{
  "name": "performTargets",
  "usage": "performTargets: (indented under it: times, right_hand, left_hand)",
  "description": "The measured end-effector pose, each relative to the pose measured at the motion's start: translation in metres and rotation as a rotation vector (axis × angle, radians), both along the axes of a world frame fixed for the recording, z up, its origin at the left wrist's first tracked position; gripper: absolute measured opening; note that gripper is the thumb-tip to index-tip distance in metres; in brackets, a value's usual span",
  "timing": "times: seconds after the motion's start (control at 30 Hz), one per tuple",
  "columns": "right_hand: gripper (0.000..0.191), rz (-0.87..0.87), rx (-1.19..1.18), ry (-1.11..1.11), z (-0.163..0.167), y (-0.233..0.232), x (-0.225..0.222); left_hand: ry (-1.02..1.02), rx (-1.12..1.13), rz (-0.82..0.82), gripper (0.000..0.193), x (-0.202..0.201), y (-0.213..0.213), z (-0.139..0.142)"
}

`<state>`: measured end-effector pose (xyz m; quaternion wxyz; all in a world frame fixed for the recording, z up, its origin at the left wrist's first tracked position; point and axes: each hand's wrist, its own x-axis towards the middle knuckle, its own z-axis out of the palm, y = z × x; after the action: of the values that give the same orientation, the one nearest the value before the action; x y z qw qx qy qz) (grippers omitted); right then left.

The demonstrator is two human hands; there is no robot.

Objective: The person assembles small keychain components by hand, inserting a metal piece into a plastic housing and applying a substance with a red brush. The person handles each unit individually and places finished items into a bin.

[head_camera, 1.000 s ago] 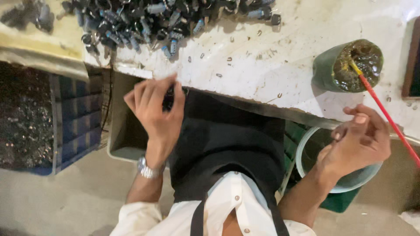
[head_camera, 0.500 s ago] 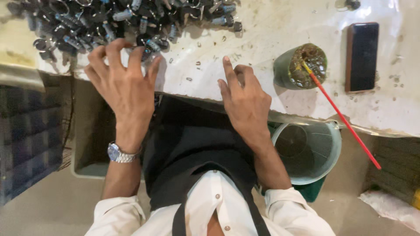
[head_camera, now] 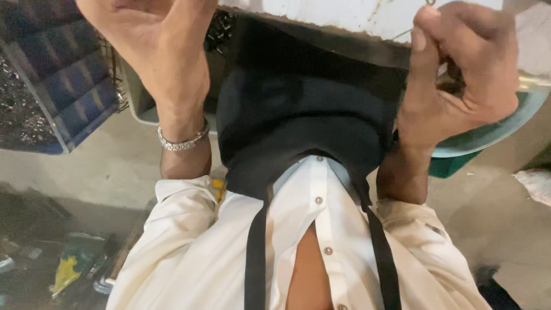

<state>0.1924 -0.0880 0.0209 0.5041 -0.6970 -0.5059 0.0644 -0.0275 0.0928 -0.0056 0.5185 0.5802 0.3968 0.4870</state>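
I see my left hand (head_camera: 158,49) raised with its grip apart, holding nothing; my right hand (head_camera: 459,74) grip curled together near the teal bucket (head_camera: 493,135), contents unclear.

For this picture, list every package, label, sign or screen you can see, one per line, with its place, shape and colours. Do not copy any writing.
No label, sign or screen shows in this view.
Nearest to packaging: a crumpled yellow and green wrapper on the floor at lower left; its kind cannot be told.
Another pale crumpled piece lies at the right edge, too cut off to identify.
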Motion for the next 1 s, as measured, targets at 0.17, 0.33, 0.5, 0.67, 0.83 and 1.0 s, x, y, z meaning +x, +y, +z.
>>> performTargets:
  times: [0.17,0.33,0.5,0.67,0.83,1.0]
  right_hand:
    - [0.008,-0.047,0.069,0.536,0.005,-0.026,-0.022]
    - [0.010,0.036,0.148,0.448,-0.011,-0.030,-0.021]
    - [0.010,0.074,0.138,0.323,-0.025,-0.030,-0.014]
    - [0.014,0.060,0.074,0.269,-0.023,-0.038,-0.019]
    - [0.019,0.046,0.000,0.177,-0.011,-0.043,-0.024]
    - [0.016,-0.012,-0.015,0.266,-0.012,-0.049,-0.031]
  left_hand:
    - [-0.215,-0.250,-0.365,0.012,0.025,-0.045,0.032]
    - [0.177,0.422,-0.600,0.041,0.043,-0.057,0.028]
    - [0.087,0.506,-0.591,0.047,0.042,-0.059,0.021]
    - [0.101,0.567,-0.562,0.048,0.037,-0.062,0.017]
    - [0.175,0.694,-0.517,0.046,0.037,-0.063,0.021]
    - [0.188,0.945,-0.413,0.041,0.046,-0.060,0.023]
